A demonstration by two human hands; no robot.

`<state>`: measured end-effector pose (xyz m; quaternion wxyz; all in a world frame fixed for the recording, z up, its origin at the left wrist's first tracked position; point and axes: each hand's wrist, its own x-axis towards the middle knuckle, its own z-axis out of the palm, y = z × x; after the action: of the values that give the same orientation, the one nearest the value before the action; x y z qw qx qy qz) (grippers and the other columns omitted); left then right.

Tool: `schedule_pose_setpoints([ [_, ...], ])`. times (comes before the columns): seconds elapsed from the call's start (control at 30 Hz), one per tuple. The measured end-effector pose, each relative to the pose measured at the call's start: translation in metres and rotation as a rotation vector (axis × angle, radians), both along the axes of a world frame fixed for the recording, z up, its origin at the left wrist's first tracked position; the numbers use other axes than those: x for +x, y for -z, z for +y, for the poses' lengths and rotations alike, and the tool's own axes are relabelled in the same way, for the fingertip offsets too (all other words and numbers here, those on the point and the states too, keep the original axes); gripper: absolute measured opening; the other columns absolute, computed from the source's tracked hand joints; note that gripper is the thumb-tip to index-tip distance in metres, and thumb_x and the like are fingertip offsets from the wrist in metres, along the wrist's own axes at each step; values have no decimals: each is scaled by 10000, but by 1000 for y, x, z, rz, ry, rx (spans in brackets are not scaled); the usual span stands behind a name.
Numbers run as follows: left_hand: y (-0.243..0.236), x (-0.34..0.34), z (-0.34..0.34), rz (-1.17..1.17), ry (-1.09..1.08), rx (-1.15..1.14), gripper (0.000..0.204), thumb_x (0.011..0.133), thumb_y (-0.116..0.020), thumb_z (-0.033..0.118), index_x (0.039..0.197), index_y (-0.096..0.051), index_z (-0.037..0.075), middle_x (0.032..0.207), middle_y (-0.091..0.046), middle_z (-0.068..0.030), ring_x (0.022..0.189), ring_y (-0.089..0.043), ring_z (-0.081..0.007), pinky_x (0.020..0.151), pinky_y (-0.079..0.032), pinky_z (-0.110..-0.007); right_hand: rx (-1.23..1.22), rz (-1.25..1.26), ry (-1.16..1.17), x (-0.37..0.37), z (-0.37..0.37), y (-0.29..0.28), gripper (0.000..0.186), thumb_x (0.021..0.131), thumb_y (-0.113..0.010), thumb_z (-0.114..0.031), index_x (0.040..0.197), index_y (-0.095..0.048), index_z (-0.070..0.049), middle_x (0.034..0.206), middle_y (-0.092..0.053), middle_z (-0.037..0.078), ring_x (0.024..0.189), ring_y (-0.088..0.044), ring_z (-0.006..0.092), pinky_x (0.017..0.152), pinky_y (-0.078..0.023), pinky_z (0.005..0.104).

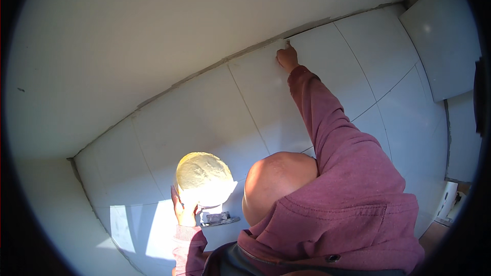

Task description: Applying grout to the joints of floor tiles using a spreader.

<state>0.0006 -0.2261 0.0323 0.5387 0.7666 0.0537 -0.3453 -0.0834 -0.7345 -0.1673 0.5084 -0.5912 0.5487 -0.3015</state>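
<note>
My left hand (184, 209) grips the side of a round tub (180, 171) at the lower left of the middle. Pale cream paste (203, 171) fills the tub, and strong sunlight washes out its near side. Stretched far ahead, my right hand (287, 57) has its fingers closed at the joint (250, 49) between the wall and the tiled floor. Whatever those fingers hold is too small or hidden to make out. Rough grey material lines much of this joint, and a dark gap shows just right of the hand.
Large white tiles (194, 107) with thin seams cover the floor along the pale wall (128, 30). A grey flat object (220, 220) lies beside the tub. My bent knee (279, 179) is between my arms. A white panel (445, 36) stands at the right.
</note>
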Motion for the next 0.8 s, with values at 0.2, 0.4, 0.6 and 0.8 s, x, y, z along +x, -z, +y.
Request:
schedule_pose_setpoints([
  [0.2,-2,1,-1,19,-4,-4,863,692,-644,29,1377,-126,104,1038,-488,-111,581,-478,-124,403,-358,-223,140,211,-238,27,-6,-16,575,680,-488,-92,1172,-332,160,767,-600,226,596,-607,298,559,-500,365],
  [0.4,0,2,0,-2,42,-42,866,685,-649,37,1377,-133,109,1045,-485,-104,586,-478,-120,412,-365,-217,-213,517,-391,52,41,-25,611,671,-494,-131,1210,-339,110,937,-577,282,936,-563,356,807,-452,395],
  [0.6,-3,1,-1,-17,27,33,873,684,-653,44,1378,-129,112,1058,-488,-104,608,-483,-122,408,-358,-214,242,98,-11,16,-1,-30,667,676,-483,-112,1289,-280,56,922,-584,274,881,-581,354,776,-466,393],
  [0.8,-1,4,0,23,19,-12,864,685,-644,35,1376,-131,106,1066,-483,-109,629,-486,-121,401,-348,-210,-119,462,-232,65,45,-21,590,676,-447,-111,1244,-388,38,927,-581,281,910,-569,352,819,-445,390],
])
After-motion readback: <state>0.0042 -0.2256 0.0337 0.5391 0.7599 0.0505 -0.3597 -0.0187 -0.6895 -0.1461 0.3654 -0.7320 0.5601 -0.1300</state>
